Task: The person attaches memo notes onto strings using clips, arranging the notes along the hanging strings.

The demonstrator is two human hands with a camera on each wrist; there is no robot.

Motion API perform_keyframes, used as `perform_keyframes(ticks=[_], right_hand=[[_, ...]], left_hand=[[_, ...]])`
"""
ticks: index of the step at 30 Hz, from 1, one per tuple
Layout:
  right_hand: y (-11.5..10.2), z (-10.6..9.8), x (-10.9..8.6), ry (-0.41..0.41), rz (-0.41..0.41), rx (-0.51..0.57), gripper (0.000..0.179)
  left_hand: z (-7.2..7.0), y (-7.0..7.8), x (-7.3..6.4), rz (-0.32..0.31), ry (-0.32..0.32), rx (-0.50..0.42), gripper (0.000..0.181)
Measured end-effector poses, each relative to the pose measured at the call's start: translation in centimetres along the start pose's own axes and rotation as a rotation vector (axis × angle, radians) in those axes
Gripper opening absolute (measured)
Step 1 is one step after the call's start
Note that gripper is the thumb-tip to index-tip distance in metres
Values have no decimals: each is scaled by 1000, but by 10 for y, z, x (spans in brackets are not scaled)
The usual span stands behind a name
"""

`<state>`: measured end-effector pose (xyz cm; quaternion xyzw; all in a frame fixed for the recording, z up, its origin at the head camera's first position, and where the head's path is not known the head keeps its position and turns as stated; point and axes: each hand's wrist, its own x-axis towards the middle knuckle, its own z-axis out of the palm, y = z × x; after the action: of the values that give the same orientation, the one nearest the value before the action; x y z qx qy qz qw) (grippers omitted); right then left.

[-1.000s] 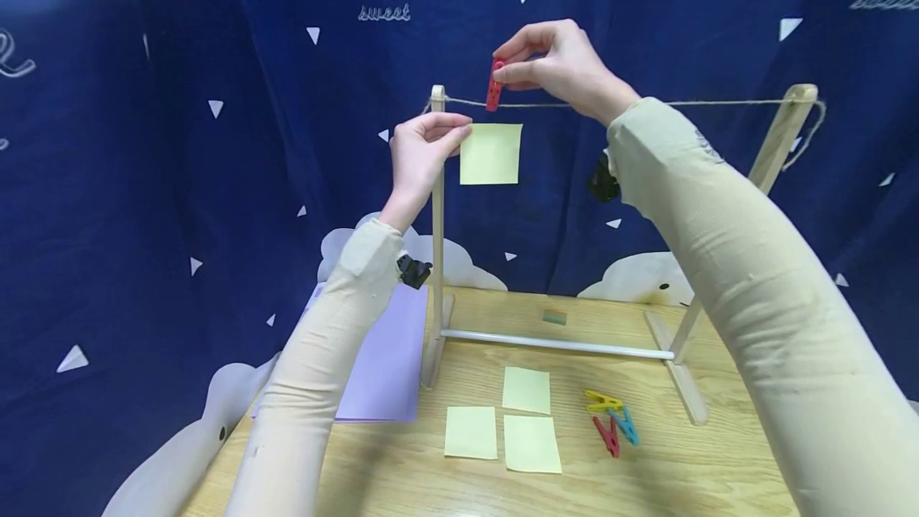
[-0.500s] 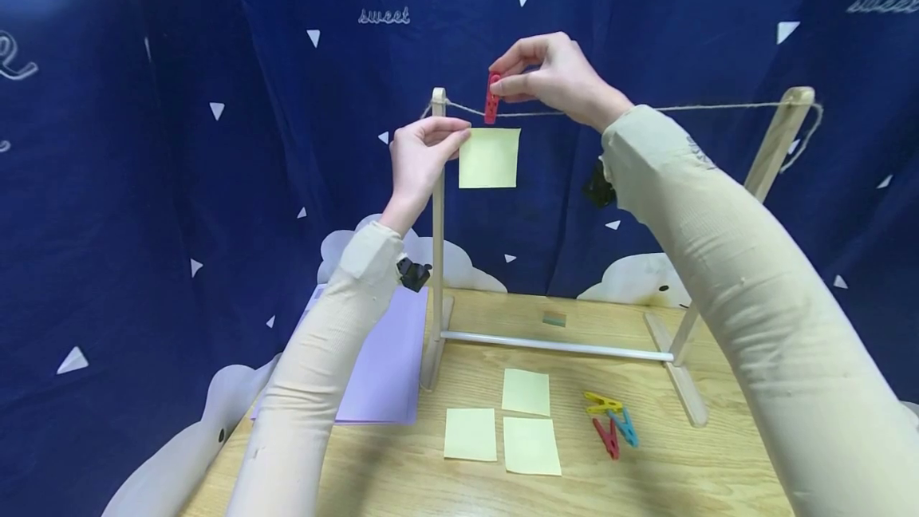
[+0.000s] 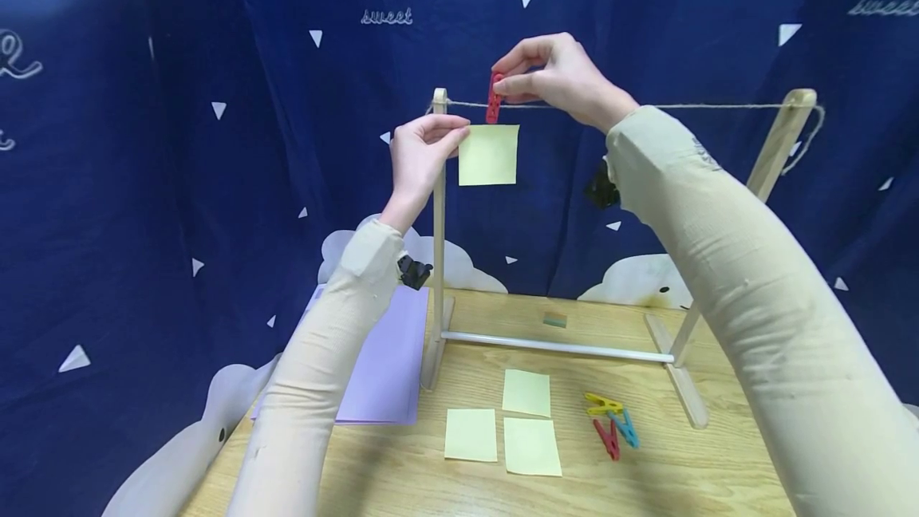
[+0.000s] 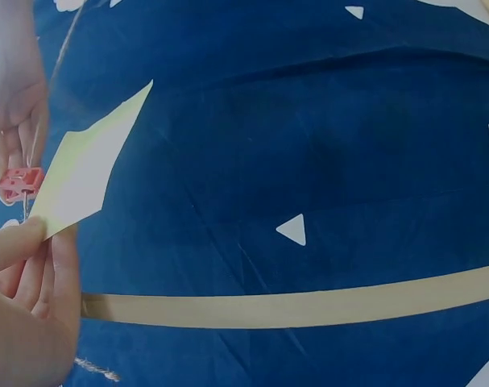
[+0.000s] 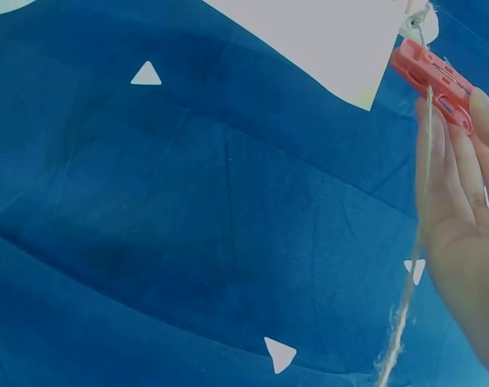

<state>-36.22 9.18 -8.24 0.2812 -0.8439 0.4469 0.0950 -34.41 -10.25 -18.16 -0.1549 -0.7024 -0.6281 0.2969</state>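
Observation:
In the head view, my left hand (image 3: 424,156) pinches a pale yellow sticky note (image 3: 488,156) by its upper left corner, thumb in front. The note hangs just below a stretched twine (image 3: 707,106). My right hand (image 3: 563,78) pinches a red clothespin (image 3: 494,98) between thumb and fingers, its lower end pointing down at the note's top edge. In the right wrist view the twine runs across the clothespin (image 5: 433,76). The left wrist view shows the note (image 4: 87,169) edge-on beside the clothespin (image 4: 20,184).
A wooden frame (image 3: 781,142) with a white crossbar (image 3: 556,344) carries the twine. On the table lie several sticky notes (image 3: 470,435), and yellow (image 3: 603,403), blue (image 3: 627,427) and red (image 3: 606,439) clothespins. Purple sheets (image 3: 384,365) lie to the left, before a dark blue curtain (image 3: 287,142).
My right hand has lowered the red clothespin to the note's top edge. The twine dipped half a second ago and is straighter now. My left hand stays almost in place.

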Motion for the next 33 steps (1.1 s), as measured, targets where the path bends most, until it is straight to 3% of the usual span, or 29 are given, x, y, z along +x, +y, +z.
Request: perform_keyframes(ticks=[17, 33], right_hand=[[-3, -2, -2, -40, -20, 12, 34], [-2, 2, -2, -59, -20, -4, 36]], left_hand=[[-1, 10, 2, -2, 7, -10, 18], [-1, 9, 5, -8, 0, -18, 19]])
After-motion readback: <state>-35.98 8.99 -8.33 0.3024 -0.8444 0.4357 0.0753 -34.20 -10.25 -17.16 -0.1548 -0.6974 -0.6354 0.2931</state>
